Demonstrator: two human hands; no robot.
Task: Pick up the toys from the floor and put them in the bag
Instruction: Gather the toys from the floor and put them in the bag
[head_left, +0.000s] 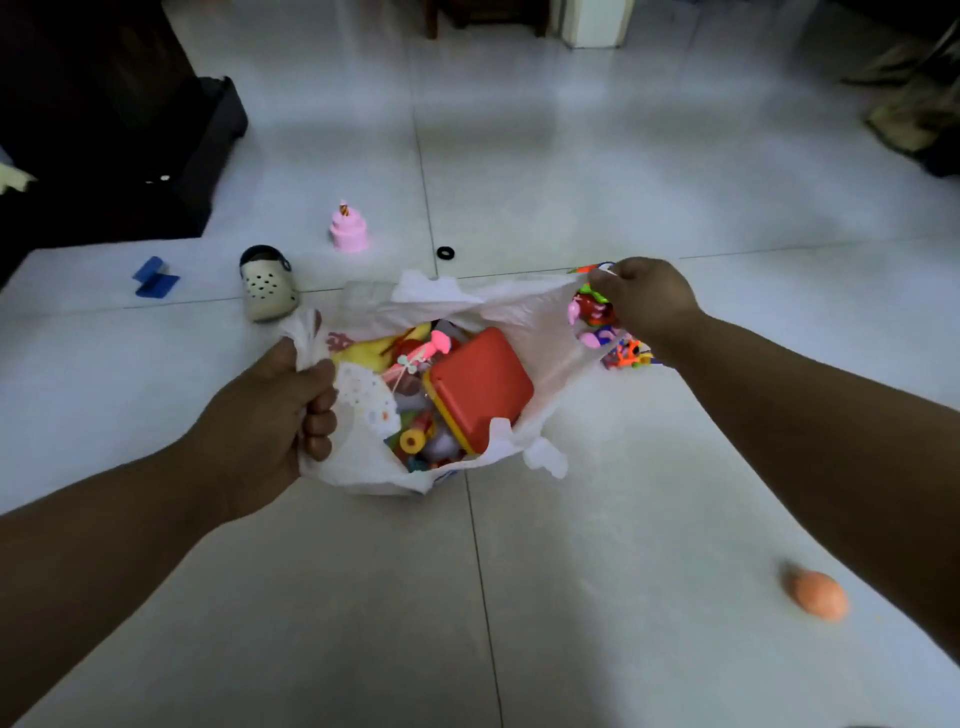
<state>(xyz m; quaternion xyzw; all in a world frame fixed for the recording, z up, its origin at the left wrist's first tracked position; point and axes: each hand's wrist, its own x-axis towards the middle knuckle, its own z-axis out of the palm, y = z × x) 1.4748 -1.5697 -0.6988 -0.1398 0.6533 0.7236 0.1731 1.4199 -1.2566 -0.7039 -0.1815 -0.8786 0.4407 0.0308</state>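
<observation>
A white plastic bag (524, 306) lies open on the floor in the middle of the view. Inside it sit a red and yellow box (480, 387) and several small colourful toys. My left hand (270, 415) is shut on the bag's left handle. My right hand (647, 301) pinches the bag's far right rim and stretches it open. Under and beside that hand lies a cluster of colourful small toys (597, 312) on the floor. A pink toy cake (348, 228) stands farther back. An orange ball (818, 595) rests at the lower right.
A beige clog shoe (267, 286) lies left of the bag. A blue folded piece (155, 278) and a small black ring (445, 253) lie on the tiles. Dark furniture (104, 130) fills the far left. Cloth (919, 104) is heaped at the far right.
</observation>
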